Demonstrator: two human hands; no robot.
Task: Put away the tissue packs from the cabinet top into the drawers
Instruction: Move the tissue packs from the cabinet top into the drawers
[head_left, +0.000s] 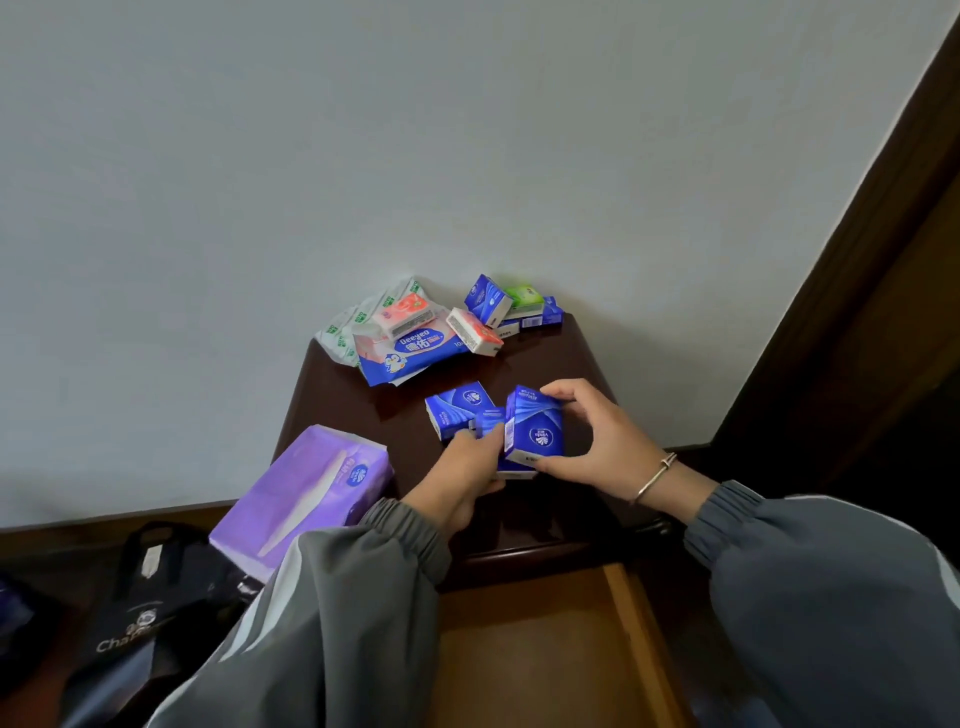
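I note the right hand (597, 441) gripping a small blue plastic-wrapped tissue pack (537, 431), fingers curled over its top and thumb beneath, upright over the dark brown wooden worktop (545, 364). The left hand (467, 462) curls its fingers round a second blue pack (491, 420) touching the first. A third blue pack (457, 410) lies just beside. A heap of blue, pink and green packs (488, 304) sits at the back against the wall. A large purple soft tissue pack (306, 493) overhangs the left edge. The light wooden drawer (519, 649) stands open below.

Home rm: dark wood cabinet (347, 400), tissue packs (415, 349).
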